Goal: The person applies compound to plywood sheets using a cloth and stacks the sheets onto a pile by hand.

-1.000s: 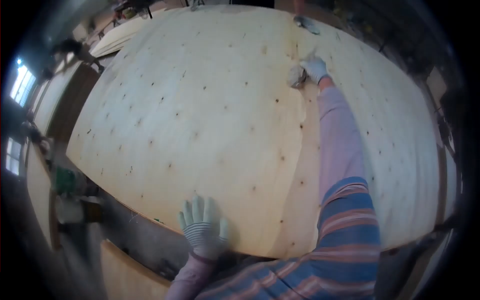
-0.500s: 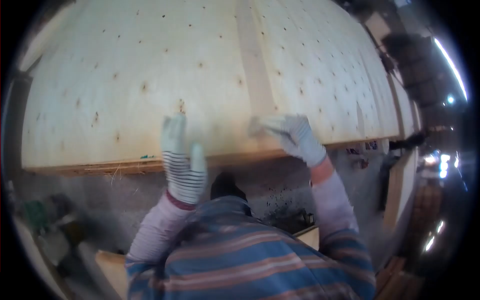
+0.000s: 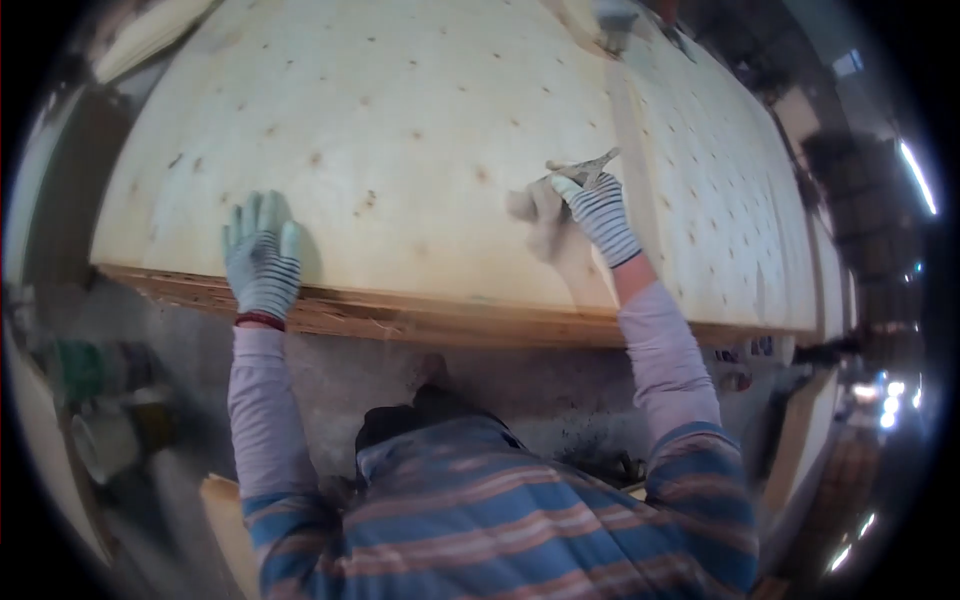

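- The stack of wood sheets (image 3: 400, 130) fills the upper part of the view; its top sheet is pale and dotted with brown knots, and its layered near edge shows rough, uneven browner plies.
- The left hand (image 3: 262, 262), in a striped glove with pale green fingers, lies palm down on the top sheet at the near edge, toward the near left corner. It is open and flat, the fingers pointing to the far edge and the thumb apart from them.
- The right hand (image 3: 598, 212), gloved alike, is over the right half of the top sheet, farther in from the near edge than the left hand. It is closed around a small tool (image 3: 588, 168), the thumb laid along it.
- The tool is held low over the top sheet, left of a long darker strip (image 3: 628, 115) that runs toward the far edge; its exact shape is unclear, and whether it touches the wood cannot be told.
- A blurred grey-brown patch beside the tool may be shadow or material.
- A grey object (image 3: 615, 22) is near the far edge, with a small part of what looks like another person's hand (image 3: 668, 10) beside it.
- On the floor (image 3: 520, 385), beyond the near left corner, are a green container (image 3: 78, 370) and a whitish bucket (image 3: 105, 442).
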A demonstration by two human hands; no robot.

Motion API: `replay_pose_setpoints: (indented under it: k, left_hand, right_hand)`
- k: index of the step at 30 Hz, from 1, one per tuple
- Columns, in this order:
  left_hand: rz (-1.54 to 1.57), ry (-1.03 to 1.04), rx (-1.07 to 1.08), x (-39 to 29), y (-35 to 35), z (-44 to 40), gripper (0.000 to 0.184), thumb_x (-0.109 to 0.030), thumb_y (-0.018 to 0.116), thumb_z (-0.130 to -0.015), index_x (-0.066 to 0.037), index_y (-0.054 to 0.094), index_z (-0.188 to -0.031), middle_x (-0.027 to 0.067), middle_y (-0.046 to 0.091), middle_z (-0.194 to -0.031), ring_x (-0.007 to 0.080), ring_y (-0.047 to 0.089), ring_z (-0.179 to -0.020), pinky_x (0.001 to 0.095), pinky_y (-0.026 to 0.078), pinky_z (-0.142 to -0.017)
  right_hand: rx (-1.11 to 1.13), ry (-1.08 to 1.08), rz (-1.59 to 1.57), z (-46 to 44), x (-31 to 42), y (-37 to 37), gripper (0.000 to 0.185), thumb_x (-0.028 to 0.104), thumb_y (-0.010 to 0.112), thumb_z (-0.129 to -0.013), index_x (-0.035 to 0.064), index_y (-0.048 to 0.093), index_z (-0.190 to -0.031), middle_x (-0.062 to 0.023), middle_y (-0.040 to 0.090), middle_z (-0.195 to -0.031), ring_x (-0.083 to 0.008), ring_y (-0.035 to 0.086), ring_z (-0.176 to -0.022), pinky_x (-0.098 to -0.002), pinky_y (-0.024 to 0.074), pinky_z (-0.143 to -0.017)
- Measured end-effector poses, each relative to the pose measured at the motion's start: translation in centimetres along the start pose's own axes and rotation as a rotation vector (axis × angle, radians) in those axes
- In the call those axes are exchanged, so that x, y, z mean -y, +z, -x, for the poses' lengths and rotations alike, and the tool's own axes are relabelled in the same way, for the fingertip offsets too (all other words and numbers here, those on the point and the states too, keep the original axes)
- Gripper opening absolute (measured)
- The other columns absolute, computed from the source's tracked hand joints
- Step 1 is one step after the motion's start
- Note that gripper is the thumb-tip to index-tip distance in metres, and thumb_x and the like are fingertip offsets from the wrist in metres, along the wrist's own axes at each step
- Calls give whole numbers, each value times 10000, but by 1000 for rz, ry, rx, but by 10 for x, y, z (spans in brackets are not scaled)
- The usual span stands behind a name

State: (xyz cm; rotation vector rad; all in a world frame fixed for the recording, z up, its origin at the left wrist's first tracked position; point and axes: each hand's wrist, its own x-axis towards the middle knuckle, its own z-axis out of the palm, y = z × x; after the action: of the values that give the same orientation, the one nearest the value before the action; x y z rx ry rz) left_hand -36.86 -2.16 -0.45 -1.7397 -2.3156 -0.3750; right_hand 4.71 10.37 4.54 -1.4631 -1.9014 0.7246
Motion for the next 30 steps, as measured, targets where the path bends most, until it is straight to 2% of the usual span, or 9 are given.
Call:
replay_pose_setpoints:
  k: [1, 4, 7, 9, 12, 15, 17, 22, 30]
  left_hand:
    - [98, -4, -29, 1, 2, 1, 527, -351, 511, -913, -141, 468, -1394, 138, 439, -1443, 369, 371, -1345, 475, 240, -1134]
    - [105, -34, -30, -3, -1, 1, 557, -342, 569, -852, -135, 508, -1365, 151, 456, -1429, 381, 366, -1350, 495, 218, -1141]
    - [158, -32, 40, -9, -16, -5, 576, -347, 578, -835, -112, 507, -1356, 171, 449, -1428, 392, 366, -1345, 537, 194, -1135]
    - [272, 64, 97, -3, -22, -1, 611, -365, 594, -810, -111, 501, -1358, 178, 448, -1426, 395, 362, -1347, 556, 193, -1129]
    - [570, 392, 472, 32, -76, -15, 558, -286, 585, -831, -69, 511, -1340, 182, 465, -1409, 378, 369, -1348, 517, 230, -1133]
    - [1635, 432, 645, 102, -54, -9, 448, -195, 533, -881, -28, 537, -1297, 184, 502, -1362, 359, 420, -1305, 451, 294, -1112]
    - [1598, 201, 411, 174, -42, -29, 374, -131, 482, -916, 4, 556, -1256, 195, 519, -1331, 348, 451, -1268, 389, 328, -1087]
    - [100, 21, -74, 321, -18, -86, 418, -228, 551, -859, -30, 586, -1225, 192, 538, -1310, 409, 452, -1250, 515, 301, -1083]
    - [341, -71, 98, 327, -27, -101, 475, -202, 567, -775, -26, 575, -1216, 209, 514, -1324, 464, 419, -1248, 584, 255, -1072]
  right_hand:
    - [-9, -153, 46, -21, 0, 8, 270, 271, 661, -875, 6, 703, -852, -42, 677, -696, -117, 625, -621, -255, 486, -543]
    - [388, 387, -250, 17, 67, -1, 214, 279, 671, -869, 74, 722, -898, -78, 699, -722, -103, 638, -590, -283, 462, -490]
    - [174, -557, 487, 73, 44, -3, 149, 183, 650, -877, 115, 728, -984, -30, 695, -756, -132, 629, -652, -276, 498, -588]
    - [234, 229, -205, 112, 87, 14, 199, 110, 633, -866, 56, 705, -1043, -53, 689, -754, -161, 639, -654, -293, 534, -627]
    - [199, 335, -478, 130, 119, 57, 172, 94, 628, -867, 14, 703, -1000, -106, 681, -766, -194, 630, -638, -310, 546, -690]
    - [106, 262, -658, 91, 206, 114, 228, 165, 570, -908, -45, 652, -937, -112, 643, -669, -198, 619, -568, -319, 547, -639]
    - [111, 195, -712, 46, 255, 143, 286, 209, 524, -935, -52, 622, -872, -116, 626, -625, -205, 619, -548, -322, 544, -644]
    - [230, 12, -898, -109, 323, 227, 274, 228, 498, -945, -4, 618, -859, -106, 654, -754, -189, 638, -679, -324, 521, -711]
    - [-102, 242, -1379, -489, 315, 406, 198, 163, 606, -894, 58, 633, -1060, -77, 689, -968, -210, 663, -820, -357, 517, -833]
